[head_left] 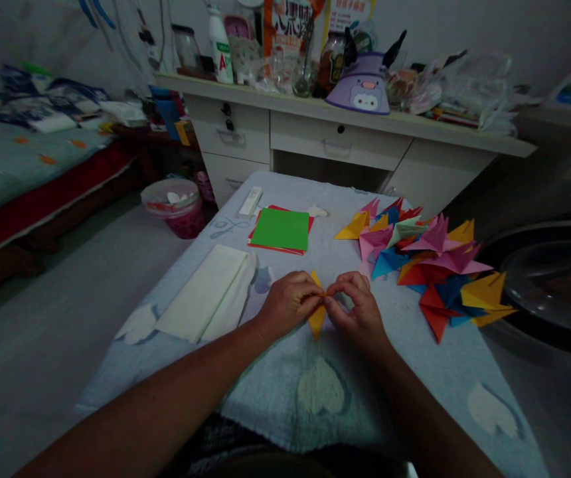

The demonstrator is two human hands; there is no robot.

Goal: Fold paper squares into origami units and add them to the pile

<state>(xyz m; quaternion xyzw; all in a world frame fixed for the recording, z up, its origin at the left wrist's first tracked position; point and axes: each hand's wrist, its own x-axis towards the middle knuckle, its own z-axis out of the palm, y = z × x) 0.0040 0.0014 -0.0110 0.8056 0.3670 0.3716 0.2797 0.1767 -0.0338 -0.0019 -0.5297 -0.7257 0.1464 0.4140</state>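
Observation:
A yellow folded origami paper (pixel 317 322) is held just above the cloth-covered table (pixel 275 392), its long points toward and away from me. My left hand (pixel 289 300) pinches it from the left. From the right, my right hand (pixel 356 307) pinches the same paper, thumb and forefinger closed at its middle. The fingertips nearly meet and hide the centre folds. Beyond them lies a stack of square coloured paper (pixel 281 230), a green sheet on top. Several folded paper cranes (pixel 432 255) in pink, yellow, red and blue are heaped to the right.
White folded paper (pixel 203 292) lies left of my hands. A white remote-like object (pixel 250 202) sits near the far left edge. Behind stands a cluttered white desk (pixel 335 136). A pink bin (pixel 176 206) is on the floor at left, a front-loading washing machine (pixel 554 279) at right.

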